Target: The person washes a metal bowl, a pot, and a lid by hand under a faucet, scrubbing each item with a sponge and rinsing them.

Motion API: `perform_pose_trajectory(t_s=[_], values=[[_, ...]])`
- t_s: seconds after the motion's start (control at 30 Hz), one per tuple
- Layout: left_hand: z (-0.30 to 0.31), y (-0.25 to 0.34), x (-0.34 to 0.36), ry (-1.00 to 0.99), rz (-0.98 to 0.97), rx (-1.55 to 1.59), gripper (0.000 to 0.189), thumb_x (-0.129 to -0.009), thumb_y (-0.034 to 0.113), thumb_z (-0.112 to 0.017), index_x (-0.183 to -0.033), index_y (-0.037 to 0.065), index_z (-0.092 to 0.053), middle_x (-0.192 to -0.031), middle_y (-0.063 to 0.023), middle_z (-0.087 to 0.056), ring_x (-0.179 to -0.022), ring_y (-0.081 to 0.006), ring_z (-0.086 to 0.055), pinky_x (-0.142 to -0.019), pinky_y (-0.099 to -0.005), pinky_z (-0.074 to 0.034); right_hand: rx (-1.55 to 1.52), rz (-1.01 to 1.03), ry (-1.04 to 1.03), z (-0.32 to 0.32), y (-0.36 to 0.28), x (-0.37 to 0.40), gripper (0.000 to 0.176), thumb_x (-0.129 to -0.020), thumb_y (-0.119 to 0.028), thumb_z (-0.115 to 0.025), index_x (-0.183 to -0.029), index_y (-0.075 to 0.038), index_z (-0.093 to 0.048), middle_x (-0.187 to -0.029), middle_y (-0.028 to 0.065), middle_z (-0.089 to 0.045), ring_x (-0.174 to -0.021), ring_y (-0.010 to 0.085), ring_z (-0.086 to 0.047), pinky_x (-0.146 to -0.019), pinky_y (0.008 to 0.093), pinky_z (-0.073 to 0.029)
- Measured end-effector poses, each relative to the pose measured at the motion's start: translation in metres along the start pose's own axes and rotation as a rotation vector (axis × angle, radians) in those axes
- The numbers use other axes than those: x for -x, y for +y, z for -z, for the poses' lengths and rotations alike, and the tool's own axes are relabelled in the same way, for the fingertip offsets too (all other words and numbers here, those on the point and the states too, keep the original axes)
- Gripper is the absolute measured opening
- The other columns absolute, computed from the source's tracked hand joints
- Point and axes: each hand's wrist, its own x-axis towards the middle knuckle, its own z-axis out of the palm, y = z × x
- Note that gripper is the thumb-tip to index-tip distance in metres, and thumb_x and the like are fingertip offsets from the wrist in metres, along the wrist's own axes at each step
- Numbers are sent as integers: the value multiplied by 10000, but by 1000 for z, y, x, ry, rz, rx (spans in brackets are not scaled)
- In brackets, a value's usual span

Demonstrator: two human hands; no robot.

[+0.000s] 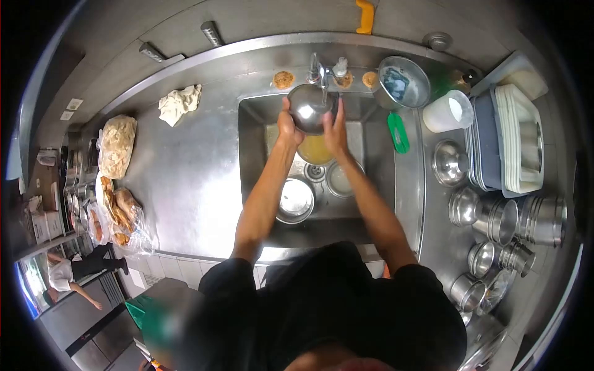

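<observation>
Both my hands hold a round metal bowl (307, 110) under the faucet (318, 73), its shiny rounded side facing up. My left hand (289, 126) grips its left edge and my right hand (335, 130) its right edge, fingers curled round the rim. Below, in the sink (255, 185), a dish with yellowish liquid (316, 150) lies partly hidden behind the bowl. Closer to me in the basin are a metal pot (296, 201) with whitish contents and a smaller round metal dish (340, 180), set either side of the drain (314, 172).
A green brush-like tool (398, 133), a metal pot (403, 83) and a white container (442, 114) stand right of the sink, beside stacked metal bowls and trays. On the left counter are a cloth (179, 104) and bagged food (117, 147). Another person (68, 275) stands far left.
</observation>
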Motion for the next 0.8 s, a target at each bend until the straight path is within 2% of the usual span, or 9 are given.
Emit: perform_pose_trajectory(t_s=[0.1,0.23,0.3,0.37,0.43,0.57,0.63,0.67,0.8], values=[[18,-8,-18,9,107,229,566,-933,515,-437,-1255,52,-488,-1228,-129,-556,-1078,-266,-561,-928,-374,-458,522,281,-64,-21,-17,47,623,-942,-237,-399,-1416,89,-160,-1502,247,-126,-1384,440,-112,-1119,526,-84],[37,-26,-21,36,-65,-314,685,-903,586,-455,-1127,-50,-574,-1026,-155,-608,-905,-179,-566,-783,-306,-472,668,489,-272,-9,-43,10,539,-898,-183,-438,-1388,18,-337,-1450,224,-295,-1360,363,-237,-1099,576,-74],[27,-10,-4,259,-32,-791,651,-848,599,-550,-899,-41,-659,-811,-93,-606,-717,-152,-519,-629,-318,-433,684,559,-183,3,-42,-18,488,-891,-288,-510,-1300,-23,-482,-1341,202,-459,-1256,323,-412,-1081,524,-215],[25,-14,-6,324,-173,-704,645,-794,618,-608,-697,-18,-652,-634,-42,-538,-596,-137,-431,-523,-355,-354,350,-166,-371,30,-54,-44,568,-831,-436,-617,-1230,-37,-548,-1199,181,-579,-1103,280,-555,-972,421,-395],[42,-6,-19,268,-368,-720,644,-803,613,-602,-692,-21,-638,-628,-30,-527,-600,-134,-432,-525,-365,-360,187,-253,-381,52,-59,-45,595,-759,-480,-707,-1125,-20,-614,-1019,137,-663,-891,229,-641,-805,319,-488],[27,-2,-14,-13,-314,-489,673,-822,630,-559,-1038,-6,-611,-893,-68,-599,-856,-176,-561,-811,-329,-459,-85,-229,-572,57,-66,-23,387,-761,-321,-750,-960,3,-680,-816,86,-692,-669,199,-642,-688,264,-493],[31,-12,-12,-115,381,-151,700,-817,658,-503,-1253,110,-488,-1098,-103,-560,-977,-249,-555,-855,-490,-446,396,-58,-640,48,-83,-17,450,-760,-289,-745,-1043,44,-640,-914,138,-688,-765,234,-658,-724,292,-499],[15,-8,12,-147,374,-73,649,-813,610,-527,-1230,113,-501,-1086,-99,-565,-979,-257,-555,-863,-484,-446,475,201,-715,41,-59,-14,435,-786,-273,-710,-1068,45,-619,-1032,188,-655,-909,288,-645,-793,348,-495],[12,-12,34,-85,110,-7,514,-800,454,-562,-1164,93,-528,-1086,-104,-590,-983,-264,-578,-879,-461,-454,213,393,-653,37,-34,3,372,-734,-198,-675,-1008,49,-634,-1118,213,-614,-1032,368,-584,-912,408,-447]])
